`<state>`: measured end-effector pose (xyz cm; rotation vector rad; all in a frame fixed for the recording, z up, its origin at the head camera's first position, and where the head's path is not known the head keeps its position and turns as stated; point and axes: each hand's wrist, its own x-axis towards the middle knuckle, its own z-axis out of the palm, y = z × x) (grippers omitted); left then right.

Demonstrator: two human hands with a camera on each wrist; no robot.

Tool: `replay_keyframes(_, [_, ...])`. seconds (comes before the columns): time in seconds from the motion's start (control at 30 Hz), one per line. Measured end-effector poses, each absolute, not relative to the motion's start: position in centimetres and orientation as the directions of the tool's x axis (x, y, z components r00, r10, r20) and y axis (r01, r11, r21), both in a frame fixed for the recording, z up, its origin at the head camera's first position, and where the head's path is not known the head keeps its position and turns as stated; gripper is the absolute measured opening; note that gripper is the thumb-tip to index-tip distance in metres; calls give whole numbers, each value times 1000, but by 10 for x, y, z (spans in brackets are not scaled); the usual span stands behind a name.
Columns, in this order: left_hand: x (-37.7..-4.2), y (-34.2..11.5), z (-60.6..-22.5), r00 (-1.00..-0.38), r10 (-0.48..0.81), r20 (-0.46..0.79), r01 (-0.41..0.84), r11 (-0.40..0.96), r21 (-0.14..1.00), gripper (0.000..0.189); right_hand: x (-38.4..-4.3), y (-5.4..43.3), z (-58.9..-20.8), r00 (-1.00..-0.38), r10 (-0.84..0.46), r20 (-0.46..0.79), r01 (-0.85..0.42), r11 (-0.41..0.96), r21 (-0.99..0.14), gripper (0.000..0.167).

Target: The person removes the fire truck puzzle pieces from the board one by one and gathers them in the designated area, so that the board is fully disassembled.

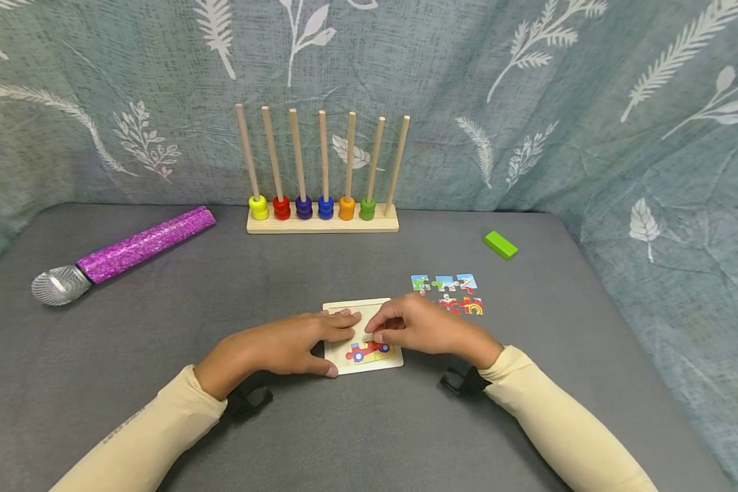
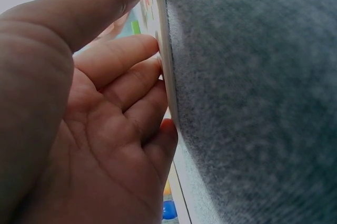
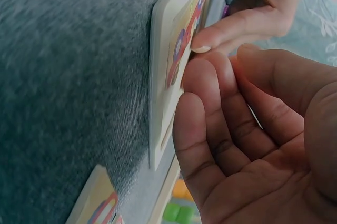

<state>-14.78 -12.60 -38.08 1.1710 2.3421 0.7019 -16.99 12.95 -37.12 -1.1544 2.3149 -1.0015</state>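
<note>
A small wooden puzzle board (image 1: 338, 365) with a raised rim lies flat in the middle of the table. Joined jigsaw pieces (image 1: 363, 354) showing a red car with blue wheels fill its lower right part. My left hand (image 1: 289, 342) rests on the board's left side, fingers extended over it and thumb at the lower left corner. From the right, my right hand (image 1: 424, 324) reaches over the board, fingers bent and thumb near the index finger, fingertips at the car's upper edge. I cannot tell if a piece is between them.
Loose jigsaw pieces (image 1: 445, 283) lie in two rows beyond my right hand, which partly covers them. A green block (image 1: 501, 245) is farther right. At the back stands a wooden peg rack (image 1: 322, 227) with coloured beads; a purple glitter microphone (image 1: 147, 244) lies left.
</note>
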Motion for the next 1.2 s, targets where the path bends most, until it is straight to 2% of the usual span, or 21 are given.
replay_keyframes(0.43, [-148, -125, -383, -551, 822, -140, 613, 514, 600, 62, -171, 125, -378, -580, -815, -17, -540, 400, -741, 12])
replay_keyframes(0.87, [-147, -125, -381, -555, 819, -143, 607, 517, 604, 62, -169, 129, -375, -617, -786, -26, -497, 416, -761, 15])
replay_keyframes(1.2, [-148, -126, -382, -556, 818, -150, 597, 518, 612, 63, -168, 130, -377, -608, -793, -32, -493, 409, -768, 16])
